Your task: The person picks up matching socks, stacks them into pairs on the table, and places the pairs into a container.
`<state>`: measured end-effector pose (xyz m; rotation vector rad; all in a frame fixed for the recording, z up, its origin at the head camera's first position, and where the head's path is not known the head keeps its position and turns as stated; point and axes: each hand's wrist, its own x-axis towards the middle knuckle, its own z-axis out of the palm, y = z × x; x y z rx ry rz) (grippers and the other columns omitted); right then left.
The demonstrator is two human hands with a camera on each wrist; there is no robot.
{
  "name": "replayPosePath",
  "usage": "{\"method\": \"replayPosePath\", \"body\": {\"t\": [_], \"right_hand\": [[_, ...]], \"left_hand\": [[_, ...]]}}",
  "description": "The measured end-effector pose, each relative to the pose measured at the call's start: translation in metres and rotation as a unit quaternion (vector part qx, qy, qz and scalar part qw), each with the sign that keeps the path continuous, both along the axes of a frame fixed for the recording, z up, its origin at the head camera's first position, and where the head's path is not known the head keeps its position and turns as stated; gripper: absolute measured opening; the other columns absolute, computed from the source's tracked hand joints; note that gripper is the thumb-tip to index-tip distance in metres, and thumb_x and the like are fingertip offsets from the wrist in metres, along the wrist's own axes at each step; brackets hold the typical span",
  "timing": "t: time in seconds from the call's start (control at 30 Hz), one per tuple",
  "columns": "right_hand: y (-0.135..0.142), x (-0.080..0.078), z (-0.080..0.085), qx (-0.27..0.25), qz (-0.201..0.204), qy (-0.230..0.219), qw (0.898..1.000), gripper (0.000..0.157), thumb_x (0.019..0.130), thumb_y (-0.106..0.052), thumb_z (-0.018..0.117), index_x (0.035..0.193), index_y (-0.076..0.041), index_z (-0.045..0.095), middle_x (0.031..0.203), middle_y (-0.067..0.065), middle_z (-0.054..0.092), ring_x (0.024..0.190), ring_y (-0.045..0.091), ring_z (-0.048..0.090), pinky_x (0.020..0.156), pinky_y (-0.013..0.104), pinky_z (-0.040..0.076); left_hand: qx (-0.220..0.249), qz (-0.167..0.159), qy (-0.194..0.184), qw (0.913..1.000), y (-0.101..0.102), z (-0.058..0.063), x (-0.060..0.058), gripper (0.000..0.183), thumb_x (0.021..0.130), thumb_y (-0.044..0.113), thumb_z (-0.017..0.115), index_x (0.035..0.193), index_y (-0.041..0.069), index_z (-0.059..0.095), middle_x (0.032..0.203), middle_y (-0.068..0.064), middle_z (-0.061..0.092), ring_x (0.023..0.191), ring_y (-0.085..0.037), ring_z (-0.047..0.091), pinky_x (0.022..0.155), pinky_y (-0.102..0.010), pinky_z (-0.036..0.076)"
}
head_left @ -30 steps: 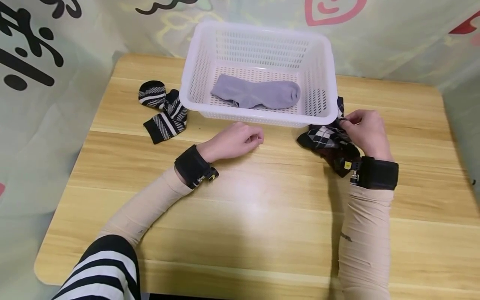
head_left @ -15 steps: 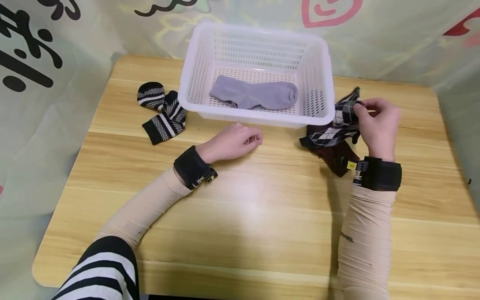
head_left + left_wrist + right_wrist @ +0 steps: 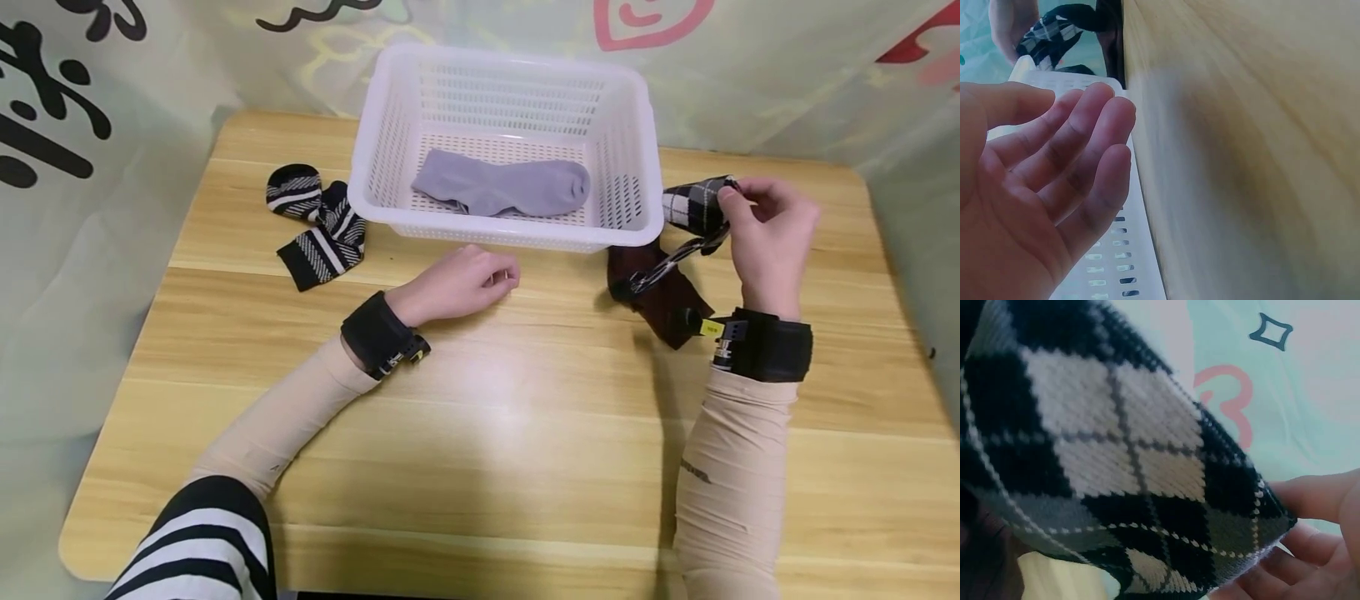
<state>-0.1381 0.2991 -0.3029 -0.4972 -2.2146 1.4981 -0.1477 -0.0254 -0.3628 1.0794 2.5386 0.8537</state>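
Observation:
My right hand (image 3: 776, 237) pinches a black, white and grey argyle sock (image 3: 699, 207) between thumb and fingers, lifted beside the basket's right end. In the right wrist view the argyle sock (image 3: 1129, 444) fills most of the picture. Under it a dark brown sock (image 3: 667, 296) lies on the table, partly beneath the basket rim. My left hand (image 3: 461, 283) rests on the table in front of the basket. Its fingers are loosely bent with nothing in them, as the left wrist view of the left hand (image 3: 1054, 169) confirms.
A white perforated plastic basket (image 3: 517, 237) stands at the back of the wooden table (image 3: 480, 450), with a folded lavender sock (image 3: 510, 185) in it. Left of it lies a black-and-white striped sock (image 3: 322, 233). A printed curtain (image 3: 757, 75) hangs right behind the table.
My right hand has moved up and to the right, lifting the argyle sock off the brown sock, which now shows more. The left hand has stayed in place.

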Motion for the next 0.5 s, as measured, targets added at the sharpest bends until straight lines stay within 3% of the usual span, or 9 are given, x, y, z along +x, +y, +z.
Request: {"method": "replayPosePath", "body": {"t": [0.2, 0.5], "right_hand": [[-0.004, 0.005, 0.012, -0.068, 0.004, 0.062, 0.996, 0.011, 0.084, -0.005, 0.069, 0.077, -0.014, 0.069, 0.073, -0.010, 0.067, 0.067, 0.004, 0.056, 0.069, 0.018, 0.041], [-0.013, 0.021, 0.033, -0.107, 0.033, 0.152, 0.982, 0.002, 0.081, 0.000, 0.070, 0.081, -0.002, 0.071, 0.074, 0.000, 0.070, 0.064, 0.010, 0.057, 0.068, 0.022, 0.041]], "left_hand": [[0.004, -0.003, -0.001, 1.0000, 0.000, 0.000, 0.000, 0.018, 0.100, 0.017, 0.052, 0.100, 0.010, 0.068, 0.083, -0.001, 0.065, 0.070, -0.013, 0.052, 0.072, -0.025, 0.045], [0.008, -0.009, -0.002, 0.9999, 0.000, -0.002, -0.001, 0.018, 0.099, 0.017, 0.052, 0.100, 0.009, 0.068, 0.083, -0.001, 0.065, 0.070, -0.013, 0.052, 0.072, -0.025, 0.044]]}}
